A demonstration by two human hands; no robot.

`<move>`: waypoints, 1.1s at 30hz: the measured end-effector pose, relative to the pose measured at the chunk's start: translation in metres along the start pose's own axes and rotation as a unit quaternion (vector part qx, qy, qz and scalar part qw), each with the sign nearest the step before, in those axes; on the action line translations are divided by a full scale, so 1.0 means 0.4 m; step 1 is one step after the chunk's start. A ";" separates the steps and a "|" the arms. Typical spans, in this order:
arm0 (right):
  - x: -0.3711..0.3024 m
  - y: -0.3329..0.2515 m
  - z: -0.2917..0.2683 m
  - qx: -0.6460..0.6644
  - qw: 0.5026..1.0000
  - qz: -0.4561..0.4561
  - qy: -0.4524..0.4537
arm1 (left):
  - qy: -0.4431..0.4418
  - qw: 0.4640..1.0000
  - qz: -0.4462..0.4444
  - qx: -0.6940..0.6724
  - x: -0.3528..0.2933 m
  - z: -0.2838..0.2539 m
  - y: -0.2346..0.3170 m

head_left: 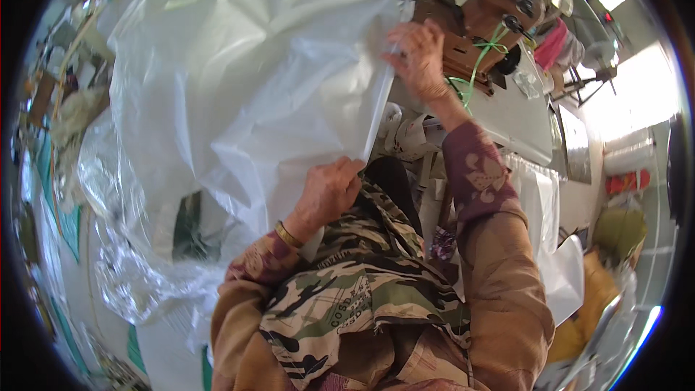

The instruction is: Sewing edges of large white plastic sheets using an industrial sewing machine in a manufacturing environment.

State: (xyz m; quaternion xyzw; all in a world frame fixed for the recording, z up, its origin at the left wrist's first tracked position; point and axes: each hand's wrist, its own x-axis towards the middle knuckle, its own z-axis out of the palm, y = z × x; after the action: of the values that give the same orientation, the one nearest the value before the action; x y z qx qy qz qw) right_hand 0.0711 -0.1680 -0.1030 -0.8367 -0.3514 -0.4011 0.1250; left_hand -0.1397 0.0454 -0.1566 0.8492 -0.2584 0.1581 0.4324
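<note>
R hand (418, 58) lies up top, fingers mostly flat and close together, pressing the edge of a big white plastic sheet (246, 80) down near the head of a brown sewing machine (478, 7); thumb side seems to nip the sheet edge, can't tell how firmly. L hand (329, 190) sits lower, nearer the body, curled shut and pinching the same folded edge of the sheet where it comes to a point, gold bangle (287, 234) on the wrist. The edge runs taut-ish betw. the two hands, roughly straight from machine down to the lap. Rest of the sheet billows up and to the left, filling most of the upper-left view, w/ crinkled clear plastic (123, 246) heaped below it on the left. Green cord (481, 58) looped on the machine just right of the R hand. Machine stands on a pale table (514, 116). Camo-print cloth (347, 282) covers the lap under the L hand. More white folded sheets (557, 268) hang off the table edge at right. Far right: red-orange pack (628, 181) and an olive-green bundle (619, 230), small, details unclear.
</note>
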 end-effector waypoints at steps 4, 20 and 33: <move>-0.050 -0.018 0.016 0.040 0.999 0.025 0.008 | -0.027 0.998 0.027 0.051 0.032 0.021 -0.016; -0.056 -0.011 0.013 0.068 0.995 0.058 0.042 | -0.098 0.951 0.103 0.276 0.375 0.023 -0.054; -0.051 -0.006 0.012 0.068 0.980 0.159 0.097 | -0.001 0.954 0.091 0.286 0.643 0.054 -0.095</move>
State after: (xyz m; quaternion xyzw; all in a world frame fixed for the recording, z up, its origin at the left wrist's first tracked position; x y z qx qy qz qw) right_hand 0.0635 -0.1739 -0.1218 -0.8286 -0.2268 -0.4302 0.2774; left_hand 0.0929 -0.0313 -0.0672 0.9103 -0.2794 0.2632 0.1552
